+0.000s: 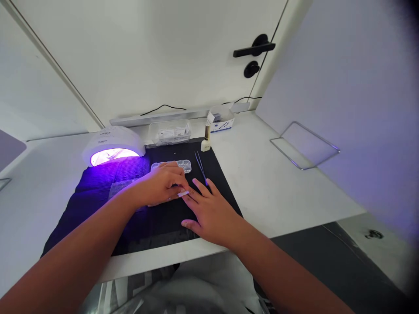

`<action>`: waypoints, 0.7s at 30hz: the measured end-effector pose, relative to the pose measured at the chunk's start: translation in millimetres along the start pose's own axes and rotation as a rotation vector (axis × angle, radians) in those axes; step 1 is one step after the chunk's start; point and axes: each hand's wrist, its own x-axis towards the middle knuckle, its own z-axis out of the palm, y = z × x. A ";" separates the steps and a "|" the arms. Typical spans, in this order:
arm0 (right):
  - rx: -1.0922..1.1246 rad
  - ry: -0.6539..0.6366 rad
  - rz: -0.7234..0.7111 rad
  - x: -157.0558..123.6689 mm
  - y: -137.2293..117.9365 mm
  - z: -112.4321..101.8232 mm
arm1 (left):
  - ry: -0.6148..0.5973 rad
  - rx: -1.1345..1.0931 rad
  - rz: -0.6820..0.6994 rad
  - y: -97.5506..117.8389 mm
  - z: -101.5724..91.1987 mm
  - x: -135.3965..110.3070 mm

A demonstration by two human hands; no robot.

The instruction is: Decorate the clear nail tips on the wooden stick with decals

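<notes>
My left hand [165, 181] is closed in a pinch at a fingertip of my right hand [212, 213]. A pale false nail [183, 193] shows at that fingertip, between the two hands. My right hand lies palm down with its fingers spread, over the black cloth [170, 222]. Behind my left hand is a clear compartment case [185, 165], partly hidden by it. Dark tweezers [200, 165] lie just beyond my right fingers. Under my left wrist, a clear plastic sheet or tray [119, 187] is partly covered.
A white nail lamp [113, 139] glows violet at the left. Toward the back stand a clear box of packets [170, 132], a nail polish bottle [206, 141] and an open white carton [222, 120]. A wire holder [304, 146] is on the right panel.
</notes>
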 end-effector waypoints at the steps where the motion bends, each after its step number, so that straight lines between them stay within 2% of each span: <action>1: -0.001 -0.002 0.000 -0.2 0.0 0.0 | 0.005 -0.001 -0.003 -0.5 0.3 -0.3; 13: -0.012 -0.009 -0.002 -0.2 1.2 5.0 | 0.100 -0.040 -0.076 0.9 4.1 1.7; 18: -0.027 -0.005 0.003 -0.9 -0.1 6.7 | 0.190 -0.095 -0.107 -2.8 -2.5 -5.2; 21: -0.039 0.004 -0.003 -3.0 -0.2 5.5 | 0.186 -0.122 -0.087 -4.3 -6.4 -12.7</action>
